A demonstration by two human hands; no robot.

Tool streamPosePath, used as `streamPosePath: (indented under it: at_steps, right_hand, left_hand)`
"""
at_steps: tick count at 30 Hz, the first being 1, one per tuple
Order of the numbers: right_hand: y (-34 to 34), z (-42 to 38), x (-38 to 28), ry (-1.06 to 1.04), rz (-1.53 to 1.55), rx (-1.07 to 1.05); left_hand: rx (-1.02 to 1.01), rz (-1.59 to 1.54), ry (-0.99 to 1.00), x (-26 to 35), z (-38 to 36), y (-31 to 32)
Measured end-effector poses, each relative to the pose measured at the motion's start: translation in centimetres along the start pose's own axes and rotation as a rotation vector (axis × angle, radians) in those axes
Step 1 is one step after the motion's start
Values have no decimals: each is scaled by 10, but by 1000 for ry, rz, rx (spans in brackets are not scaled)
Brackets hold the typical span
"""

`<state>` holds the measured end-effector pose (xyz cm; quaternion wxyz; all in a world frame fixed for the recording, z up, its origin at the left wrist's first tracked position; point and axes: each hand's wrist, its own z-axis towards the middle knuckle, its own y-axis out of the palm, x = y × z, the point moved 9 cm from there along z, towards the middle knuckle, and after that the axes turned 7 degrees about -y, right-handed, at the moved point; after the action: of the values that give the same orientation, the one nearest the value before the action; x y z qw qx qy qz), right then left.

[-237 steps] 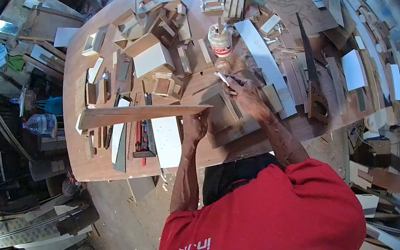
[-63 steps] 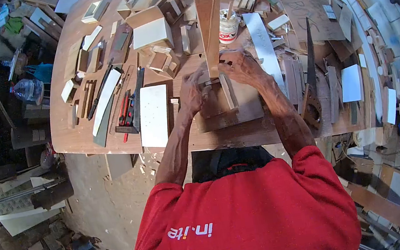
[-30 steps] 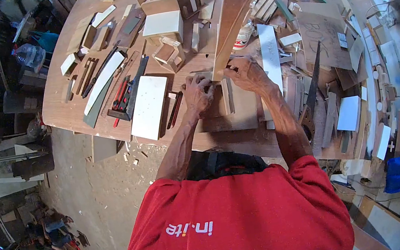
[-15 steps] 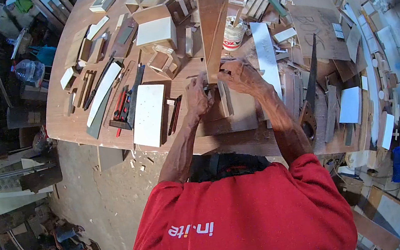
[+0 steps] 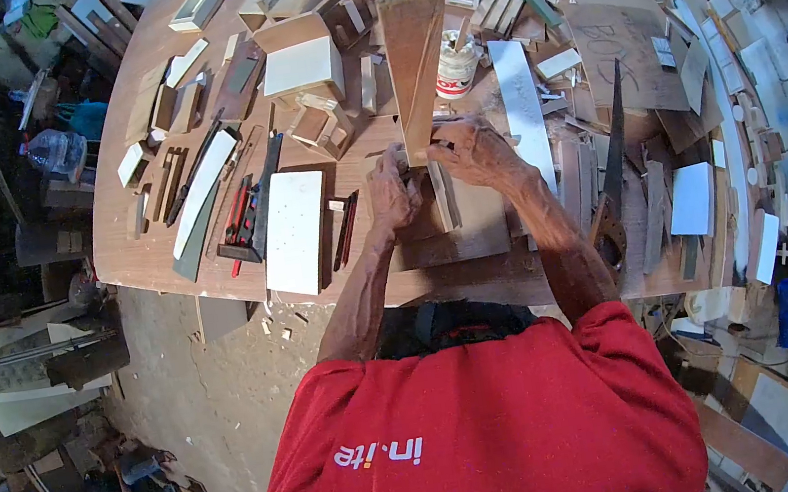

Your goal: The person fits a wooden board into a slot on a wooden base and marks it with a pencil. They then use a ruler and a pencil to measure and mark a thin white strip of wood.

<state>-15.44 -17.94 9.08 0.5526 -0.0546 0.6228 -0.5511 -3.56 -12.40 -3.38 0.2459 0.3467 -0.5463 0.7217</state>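
Observation:
A long tapered wooden board stands nearly upright on a flat wooden base panel at the near middle of the workbench. My left hand grips its lower end from the left, and my right hand holds the same end from the right. A thin wooden strip lies on the base panel just below my hands. The board's bottom edge is hidden behind my fingers.
A white glue tub stands behind the board. A handsaw lies to the right, a white panel and red-handled tools to the left. Small wooden boxes and offcuts crowd the workbench.
The board lay horizontal in my left hand at first, then was stood upright on the base panel. Over the last second it swung from leaning right to nearly vertical.

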Motion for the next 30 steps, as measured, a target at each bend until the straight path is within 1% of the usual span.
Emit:
streamPosePath:
  at_steps: [2,6,9,11,15,17,18,20,21,23,27,29,30]
  right_hand:
    - [10,-2,10,-24,-63,-21]
    - [6,1,5,9,-23,-58]
    - [7,2,4,-8,2,-66]
    - [6,2,-2,-83,-65,-42]
    - [7,0,1,-97,-76,-51]
    - [11,-1,-5,-225,-191,-43]
    - [9,0,-9,-227,-191,-45]
    - [5,1,-11,-163,-168,-74]
    - [1,2,-17,-166,-168,-77]
    - [0,3,-16,-71,-100,-131]
    - [8,3,-9,-96,-133,-139]
    - [3,1,2,48,23,-39]
    - [4,1,2,46,23,-44]
  left_hand:
    - [-54,-20,-77,-1,1,2]
    - [-38,31,-95,5,1,0]
    - [-68,29,-139,-6,2,6]
    - [-55,31,-103,-14,2,11]
    - [-55,-18,-104,-13,1,10]
    - [-44,53,-113,-11,1,9]
    - [-42,52,-115,-6,2,6]
    - [-122,-68,-193,-3,3,7]
    - [-118,-68,-194,-4,1,8]
    - [-14,-201,-184,-5,-2,3]
    - [5,-189,-191,-10,0,2]
    - [-2,-196,-172,-12,0,5]
    - [2,-198,-175,-12,0,4]
